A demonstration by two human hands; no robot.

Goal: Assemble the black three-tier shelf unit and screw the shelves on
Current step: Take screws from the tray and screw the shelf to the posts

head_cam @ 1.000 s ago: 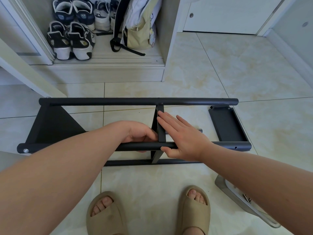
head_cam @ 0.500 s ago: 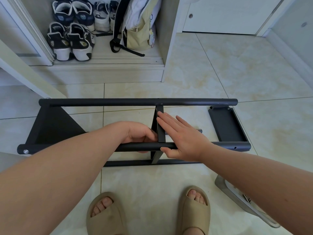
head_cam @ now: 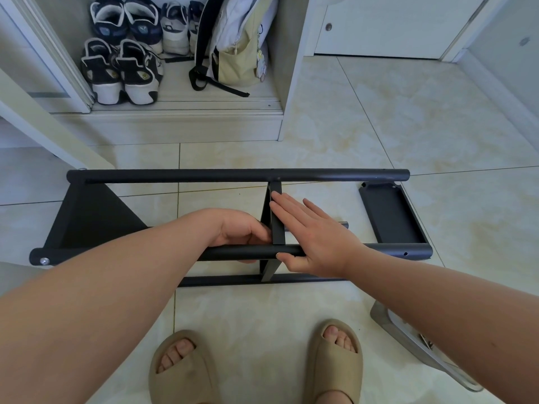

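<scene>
The black shelf unit lies on its side on the tiled floor, with a far pole (head_cam: 204,176) and a near pole (head_cam: 393,249) running left to right. One shelf (head_cam: 87,217) is fixed at the left end, where a silver screw (head_cam: 44,260) shows. A middle shelf (head_cam: 276,228) stands between the poles. A third shelf (head_cam: 390,212) sits at the right end. My left hand (head_cam: 239,231) curls round the near pole just left of the middle shelf. My right hand (head_cam: 315,234) lies flat against that shelf's right face, thumb on the near pole.
A lower pole (head_cam: 227,280) lies on the floor in front of my feet in beige slippers (head_cam: 180,371). A grey tray (head_cam: 388,322) sits at the lower right, partly under my right arm. Behind stand sneakers (head_cam: 122,71) and a backpack (head_cam: 239,53) in an open cabinet.
</scene>
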